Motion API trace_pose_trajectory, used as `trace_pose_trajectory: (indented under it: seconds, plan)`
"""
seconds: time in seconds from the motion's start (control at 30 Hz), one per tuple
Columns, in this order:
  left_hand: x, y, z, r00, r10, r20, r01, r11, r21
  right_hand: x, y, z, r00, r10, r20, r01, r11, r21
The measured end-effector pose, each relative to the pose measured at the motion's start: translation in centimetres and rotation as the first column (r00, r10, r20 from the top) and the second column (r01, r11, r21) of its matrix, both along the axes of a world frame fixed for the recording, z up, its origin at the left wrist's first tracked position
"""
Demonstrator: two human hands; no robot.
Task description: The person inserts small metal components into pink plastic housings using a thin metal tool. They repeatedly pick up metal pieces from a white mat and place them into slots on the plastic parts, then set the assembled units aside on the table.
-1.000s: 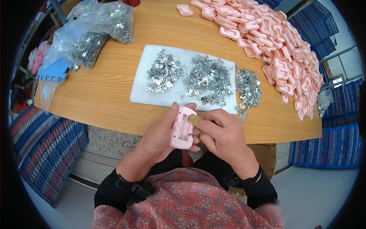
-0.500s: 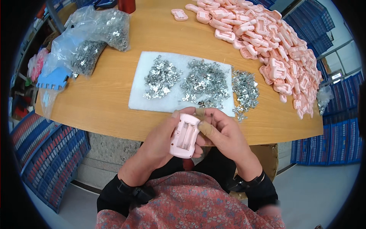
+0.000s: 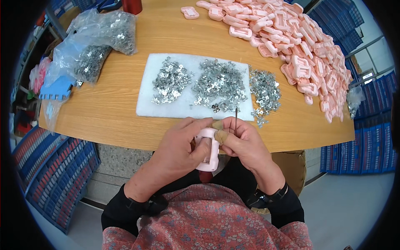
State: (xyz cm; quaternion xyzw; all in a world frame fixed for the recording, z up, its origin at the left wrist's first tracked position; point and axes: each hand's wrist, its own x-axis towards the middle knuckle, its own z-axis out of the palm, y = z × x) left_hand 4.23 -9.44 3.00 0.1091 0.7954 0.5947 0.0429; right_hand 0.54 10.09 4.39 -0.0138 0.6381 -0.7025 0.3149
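My left hand (image 3: 175,146) is closed round a pale pink plastic casing (image 3: 214,156), its thumb lying over the rectangular battery compartment. At the casing's upper right edge, my right hand (image 3: 252,150) has its covered thumb and forefinger pressed together. A thin dark metal rod (image 3: 236,118) stands up from the right hand's fingers; its lower end is hidden. Whether a small part sits between the fingertips cannot be made out. Just beyond the hands, a white foam sheet (image 3: 143,106) carries two heaps of small shiny metal clips (image 3: 221,85).
More metal clips (image 3: 266,93) lie right of the sheet on the wooden table (image 3: 112,112). A big pile of pink casings (image 3: 298,54) covers the far right. Clear bags of metal parts (image 3: 118,31), a blue foam piece (image 3: 56,88) and a red cylinder (image 3: 132,6) stand left.
My left thumb has moved from the casing's side onto its battery compartment. The casing has turned somewhat, and the rod in my right hand now points upright. The view has shifted slightly.
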Motion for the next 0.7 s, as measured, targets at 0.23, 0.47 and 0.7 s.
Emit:
trace_pose_trajectory:
  seconds: [0.23,0.47,0.7]
  plan:
    - [0.4,-0.1,-1.4,0.969,-0.033,0.244,-0.058,0.932,0.357,0.6,0.0,0.9,0.998,-0.015,-0.067,0.009,0.996,-0.094]
    - [0.2,-1.3,-2.6,0.883,-0.293,0.366,-0.152,0.558,0.815,1.8,-1.0,-0.1,0.896,-0.119,-0.428,0.123,0.992,-0.018]
    - [0.5,-1.1,-2.4,0.807,-0.388,0.445,-0.271,0.426,0.863,1.5,-1.6,0.1,0.785,-0.033,-0.618,0.14,0.982,0.125]
